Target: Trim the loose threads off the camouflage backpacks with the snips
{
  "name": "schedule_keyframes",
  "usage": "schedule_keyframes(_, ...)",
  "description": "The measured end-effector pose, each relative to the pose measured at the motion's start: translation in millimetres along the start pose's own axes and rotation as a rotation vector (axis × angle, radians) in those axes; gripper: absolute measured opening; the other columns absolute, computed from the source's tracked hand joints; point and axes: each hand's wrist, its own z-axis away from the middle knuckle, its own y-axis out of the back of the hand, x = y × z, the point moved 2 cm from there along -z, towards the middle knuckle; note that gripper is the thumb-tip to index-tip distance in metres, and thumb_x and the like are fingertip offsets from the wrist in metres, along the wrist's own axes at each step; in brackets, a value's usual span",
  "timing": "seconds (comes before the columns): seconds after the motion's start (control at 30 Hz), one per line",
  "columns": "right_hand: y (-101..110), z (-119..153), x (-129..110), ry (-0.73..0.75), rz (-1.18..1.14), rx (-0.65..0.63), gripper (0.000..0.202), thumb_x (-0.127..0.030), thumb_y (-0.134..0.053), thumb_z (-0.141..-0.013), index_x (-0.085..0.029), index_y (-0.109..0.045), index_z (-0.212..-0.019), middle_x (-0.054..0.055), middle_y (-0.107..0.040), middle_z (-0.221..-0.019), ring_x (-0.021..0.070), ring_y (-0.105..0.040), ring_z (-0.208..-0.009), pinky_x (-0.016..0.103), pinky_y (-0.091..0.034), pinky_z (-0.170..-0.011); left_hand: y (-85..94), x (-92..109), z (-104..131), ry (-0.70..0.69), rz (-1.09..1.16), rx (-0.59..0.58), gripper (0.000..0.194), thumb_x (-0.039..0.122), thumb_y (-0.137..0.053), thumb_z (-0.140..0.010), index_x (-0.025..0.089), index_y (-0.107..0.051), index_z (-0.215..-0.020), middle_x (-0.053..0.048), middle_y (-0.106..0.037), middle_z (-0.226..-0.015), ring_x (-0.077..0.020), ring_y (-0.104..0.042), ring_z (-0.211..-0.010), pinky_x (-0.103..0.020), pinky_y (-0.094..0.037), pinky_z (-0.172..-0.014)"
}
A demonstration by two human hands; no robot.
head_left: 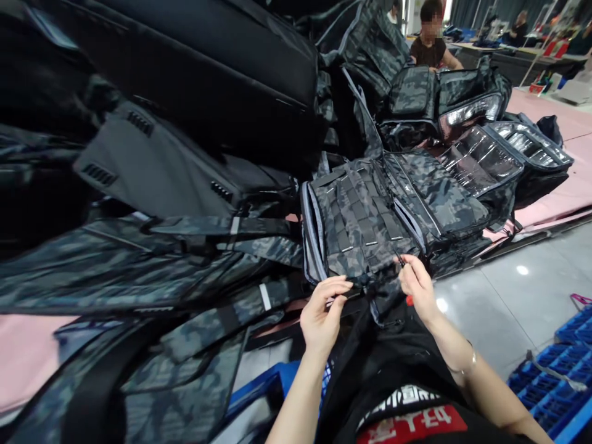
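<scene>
A dark camouflage bag (358, 216) with rows of webbing lies in front of me, its blue-grey zipper edge parted on the left side. At its near edge my left hand (324, 311) pinches the rim, thumb and fingers close together. My right hand (416, 283) is closed around a small dark tool with a pointed tip and a red end (409, 300), held by the bag's near right corner. A dark strap loop (377, 311) hangs between my two hands.
More camouflage bags (444, 191) lie to the right, some showing silvery lining. Large black and camouflage pieces (185, 74) are piled at the left. A person (430, 43) works beyond the pink-covered table (573, 139). Blue plastic pallets (550, 376) stand on the floor.
</scene>
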Motion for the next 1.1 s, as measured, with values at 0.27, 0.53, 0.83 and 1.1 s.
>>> schedule_keyframes(0.27, -17, 27, 0, -0.244, -0.2, -0.358, 0.024, -0.037, -0.066, -0.073, -0.018, -0.059, -0.086, -0.008, -0.04, -0.055, 0.0042, -0.028, -0.044, 0.019, -0.021, -0.043, 6.9, -4, 3, -0.072, 0.028, -0.022, 0.01, 0.028, -0.059, -0.08, 0.02, -0.063, -0.075, -0.006, -0.068, -0.081, -0.0241, -0.06, -0.093, -0.047, -0.047, -0.085)
schedule_keyframes(0.53, -27, 21, -5, -0.184, -0.129, -0.439, 0.023, -0.039, -0.068, -0.07, -0.02, -0.062, -0.082, -0.002, -0.056, -0.069, 0.0103, -0.047, -0.06, 0.023, -0.036, -0.055, 9.8, -6, 2, -0.1, 0.036, -0.073, 0.009, 0.025, -0.058, -0.08, 0.021, -0.064, -0.074, -0.005, -0.069, -0.076, -0.0229, -0.062, -0.089, -0.046, -0.048, -0.083)
schedule_keyframes(0.83, -27, 21, -4, -0.199, -0.116, -0.402, 0.022, -0.038, -0.067, -0.071, -0.017, -0.063, -0.077, -0.004, -0.051, -0.057, 0.0072, -0.04, -0.05, 0.021, -0.031, -0.049, 11.0, -9, 2, -0.109, 0.037, -0.09, 0.009, 0.024, -0.058, -0.08, 0.021, -0.065, -0.074, -0.005, -0.069, -0.076, -0.023, -0.062, -0.089, -0.045, -0.048, -0.082)
schedule_keyframes(1.1, -29, 23, -4, -0.157, -0.036, -0.393, 0.024, -0.041, -0.063, -0.074, -0.017, -0.06, -0.076, -0.006, -0.045, -0.053, 0.0069, -0.035, -0.047, 0.021, -0.028, -0.047, 11.1, -11, 2, -0.071, 0.004, -0.092, 0.011, 0.026, -0.058, -0.079, 0.02, -0.064, -0.072, -0.005, -0.069, -0.074, -0.024, -0.062, -0.089, -0.047, -0.048, -0.082)
